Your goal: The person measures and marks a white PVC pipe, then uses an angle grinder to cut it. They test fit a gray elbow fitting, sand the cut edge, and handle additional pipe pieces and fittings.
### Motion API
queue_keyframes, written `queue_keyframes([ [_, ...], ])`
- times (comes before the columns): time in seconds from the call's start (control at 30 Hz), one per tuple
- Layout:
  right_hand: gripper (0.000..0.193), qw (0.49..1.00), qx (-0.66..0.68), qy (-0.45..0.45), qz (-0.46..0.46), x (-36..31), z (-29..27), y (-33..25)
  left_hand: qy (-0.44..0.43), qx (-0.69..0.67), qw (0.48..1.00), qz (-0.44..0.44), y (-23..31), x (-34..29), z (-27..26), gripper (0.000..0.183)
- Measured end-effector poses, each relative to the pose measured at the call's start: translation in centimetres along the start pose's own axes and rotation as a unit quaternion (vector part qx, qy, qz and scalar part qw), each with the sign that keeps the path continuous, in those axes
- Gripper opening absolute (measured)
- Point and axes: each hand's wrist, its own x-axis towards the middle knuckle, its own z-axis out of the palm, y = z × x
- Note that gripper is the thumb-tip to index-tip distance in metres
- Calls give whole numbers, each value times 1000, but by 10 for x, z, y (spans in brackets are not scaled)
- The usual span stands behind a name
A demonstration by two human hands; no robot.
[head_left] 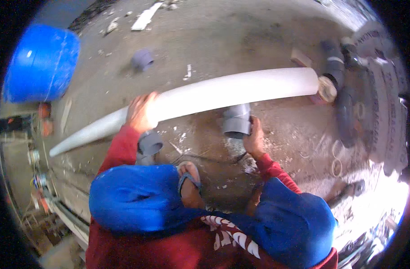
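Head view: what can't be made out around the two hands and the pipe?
All in the head view:
Left hand: the white pipe hides its own underside, so how far the grip wraps round cannot be told.
Grey fitting at the right hand: the pipe overlaps its upper end, so contact between them cannot be told.
Second grey fitting: the left knee hides its lower part.
Clutter along the left rim: too small and blurred.

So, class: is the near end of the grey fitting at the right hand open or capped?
Open: the grey fitting at the right hand shows a dark hollow inside its rim, with no cap across it.
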Motion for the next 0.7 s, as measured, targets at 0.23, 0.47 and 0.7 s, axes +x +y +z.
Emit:
queue_keyframes([
  [0.23, 58, 998, -8, 58, -31, 11, -19, -6, 65, 23, 997, 30, 16, -13, -12, 70],
  [0.47, 56, 993, -48, 104, -41, 49, -50, -9, 71, 57, 995, 32, 31, -6, -7, 78],
  [0.7, 64, 985, -109, 115, -69, 42, -54, -13, 63, 55, 996, 44, 65, -4, 1, 81],
])
